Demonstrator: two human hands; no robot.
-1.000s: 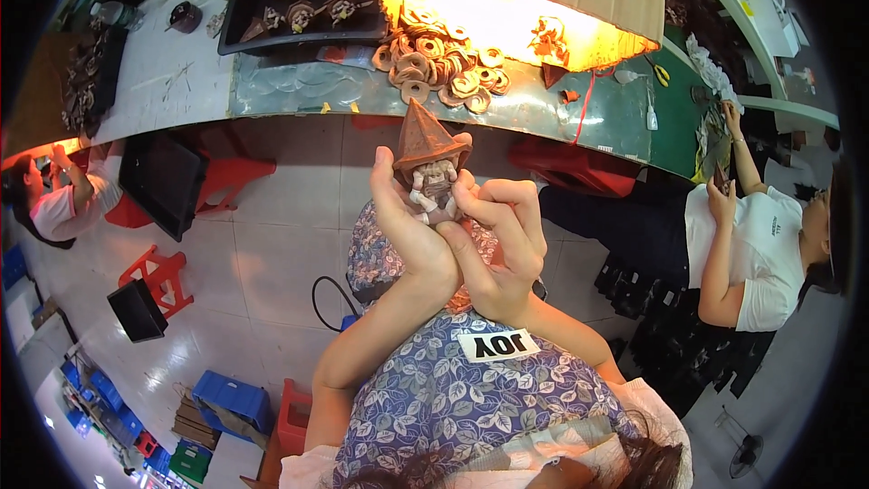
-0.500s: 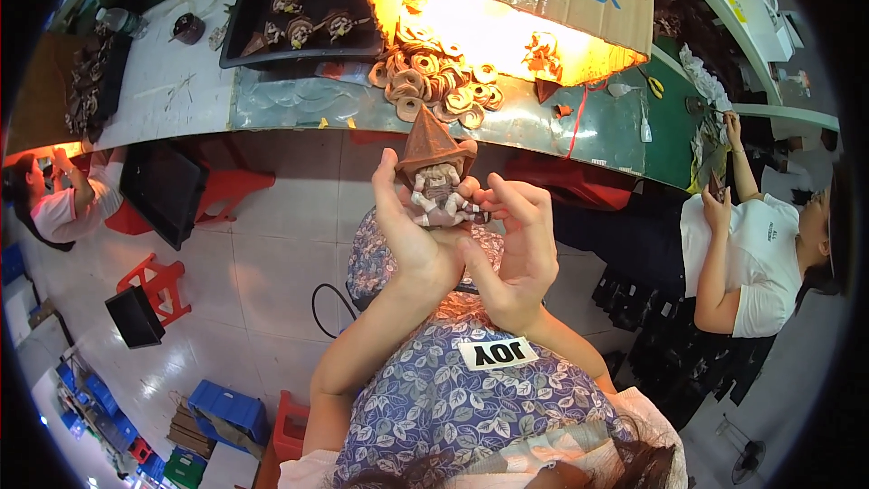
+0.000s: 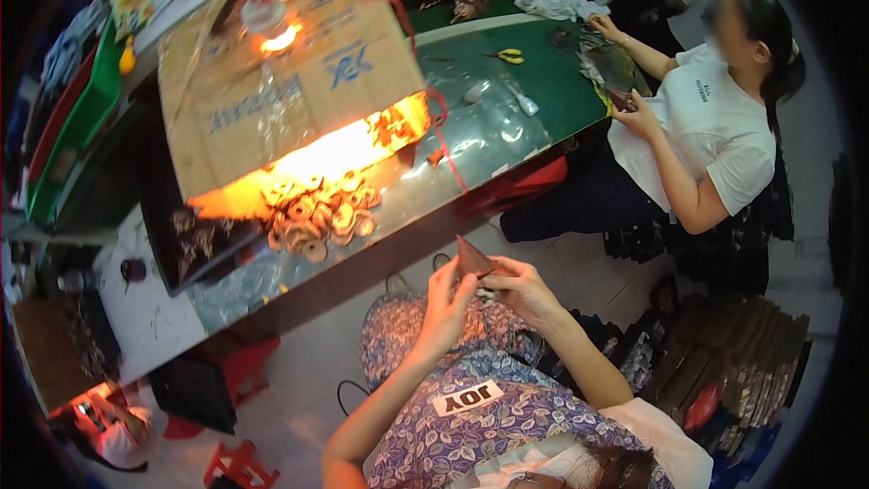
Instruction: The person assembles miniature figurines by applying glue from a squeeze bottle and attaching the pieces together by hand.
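Over the person's lap, near the middle of the view and just this side of the workbench (image 3: 507, 140), a small figurine (image 3: 472, 260) with a pointed brown cone hat is held up between both hands. The hat looks matt and leathery, a smooth-sided cone tipped toward the left; a pale, lumpy bit shows under it between the fingers, too small to make out. The left hand (image 3: 445, 308) is curled around the figurine from the left, its fingertips pressed against the hat's lower edge. The right hand (image 3: 523, 292) closes on it from the right, with thumb and forefinger pinched at the base. The two hands meet around the piece. Below them lies a soft blue floral dress (image 3: 471, 417). On the far side, the bench has a glossy green top under a clear, wrinkled plastic sheet. On it stands a creased cardboard hood (image 3: 281, 91) glowing orange from a lamp (image 3: 276, 36), and beneath its edge sits a heap of round tan rings (image 3: 317, 213) with a dull, baked look. To the far right another person in a white shirt (image 3: 706, 140) sits at the bench.
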